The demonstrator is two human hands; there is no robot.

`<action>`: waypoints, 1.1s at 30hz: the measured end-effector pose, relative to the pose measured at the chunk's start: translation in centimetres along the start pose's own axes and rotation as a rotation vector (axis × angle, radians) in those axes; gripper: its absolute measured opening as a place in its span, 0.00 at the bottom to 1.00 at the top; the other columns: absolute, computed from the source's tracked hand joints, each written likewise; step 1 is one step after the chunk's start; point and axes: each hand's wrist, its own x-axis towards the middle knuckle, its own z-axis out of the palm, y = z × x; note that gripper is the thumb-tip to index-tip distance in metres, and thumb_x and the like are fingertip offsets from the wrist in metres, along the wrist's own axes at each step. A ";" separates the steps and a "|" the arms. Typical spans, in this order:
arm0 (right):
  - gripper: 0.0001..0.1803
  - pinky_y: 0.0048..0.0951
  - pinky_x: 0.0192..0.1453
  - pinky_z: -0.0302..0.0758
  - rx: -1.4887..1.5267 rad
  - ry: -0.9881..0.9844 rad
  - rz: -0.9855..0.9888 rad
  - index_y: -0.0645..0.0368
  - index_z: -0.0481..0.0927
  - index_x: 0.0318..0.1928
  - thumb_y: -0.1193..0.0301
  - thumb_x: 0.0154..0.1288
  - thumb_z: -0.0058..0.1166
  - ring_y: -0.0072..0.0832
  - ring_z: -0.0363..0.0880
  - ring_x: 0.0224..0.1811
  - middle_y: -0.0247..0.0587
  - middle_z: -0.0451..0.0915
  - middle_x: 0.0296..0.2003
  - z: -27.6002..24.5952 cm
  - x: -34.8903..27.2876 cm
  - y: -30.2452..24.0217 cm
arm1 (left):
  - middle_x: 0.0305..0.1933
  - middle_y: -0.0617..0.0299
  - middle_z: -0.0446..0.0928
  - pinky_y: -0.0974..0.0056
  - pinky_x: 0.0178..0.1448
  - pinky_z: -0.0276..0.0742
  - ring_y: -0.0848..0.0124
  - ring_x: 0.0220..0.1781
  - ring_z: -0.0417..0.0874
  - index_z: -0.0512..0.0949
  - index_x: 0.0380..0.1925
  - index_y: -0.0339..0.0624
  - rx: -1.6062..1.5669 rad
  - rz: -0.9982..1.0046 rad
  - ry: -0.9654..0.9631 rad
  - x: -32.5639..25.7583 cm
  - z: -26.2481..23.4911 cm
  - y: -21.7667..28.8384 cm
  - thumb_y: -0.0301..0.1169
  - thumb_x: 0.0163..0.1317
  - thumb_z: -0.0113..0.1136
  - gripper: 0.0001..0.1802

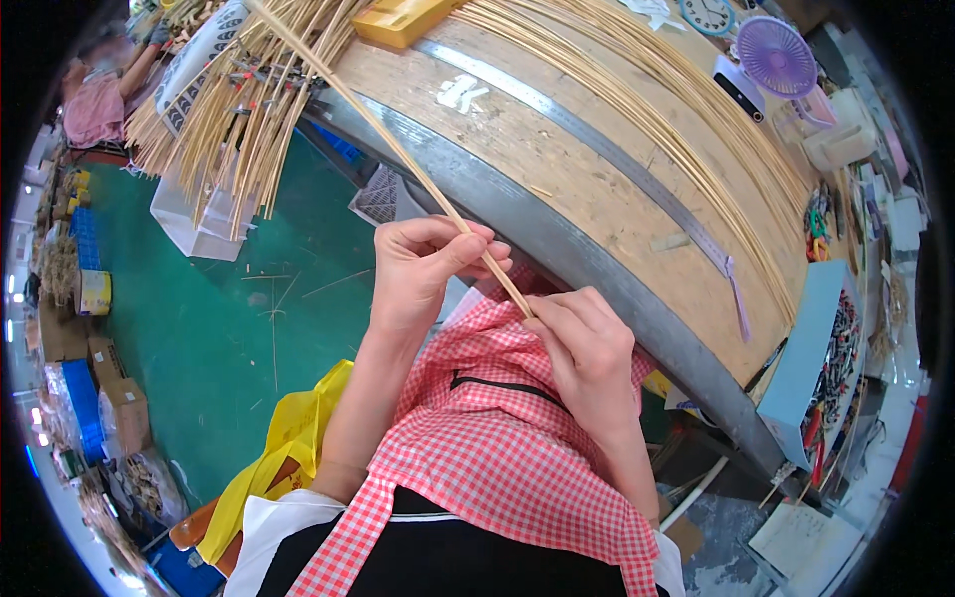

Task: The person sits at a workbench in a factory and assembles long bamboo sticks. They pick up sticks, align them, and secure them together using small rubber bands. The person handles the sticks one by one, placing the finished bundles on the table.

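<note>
A thin pale bamboo strip runs from the upper left down to my lap. My left hand pinches it between thumb and fingers above the red-and-white checked apron. My right hand grips the strip's lower end just below and to the right, fingers curled closed on it. Both hands hover in front of the metal edge of the wooden workbench.
A long bundle of bamboo strips curves across the bench. A metal ruler, a purple fan, a yellow box and a blue tool tray lie around it. More strips hang over the green floor. A yellow bag sits at my left.
</note>
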 end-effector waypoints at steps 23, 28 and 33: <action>0.06 0.29 0.25 0.71 0.260 -0.251 0.335 0.66 0.80 0.28 0.75 0.51 0.59 0.37 0.77 0.19 0.49 0.77 0.19 -6.6 5.5 -2.5 | 0.25 0.52 0.80 0.64 0.33 0.82 0.67 0.26 0.83 0.79 0.28 0.28 0.146 0.267 -0.154 3.6 5.5 5.4 0.23 0.55 0.60 0.06; 0.04 0.17 0.20 0.67 0.258 -0.261 0.277 0.68 0.80 0.28 0.78 0.53 0.60 0.15 0.73 0.16 0.34 0.77 0.16 -7.3 7.1 -2.1 | 0.24 0.53 0.80 0.65 0.33 0.82 0.68 0.25 0.83 0.80 0.29 0.29 0.214 0.366 -0.166 4.9 6.9 6.9 0.24 0.55 0.61 0.07; 0.07 0.31 0.24 0.70 0.053 -0.235 0.145 0.67 0.79 0.27 0.74 0.49 0.60 0.37 0.73 0.16 0.51 0.75 0.18 -7.8 8.2 -2.3 | 0.24 0.54 0.80 0.67 0.34 0.81 0.70 0.25 0.82 0.80 0.29 0.30 0.263 0.419 -0.179 5.5 7.5 7.6 0.25 0.56 0.61 0.07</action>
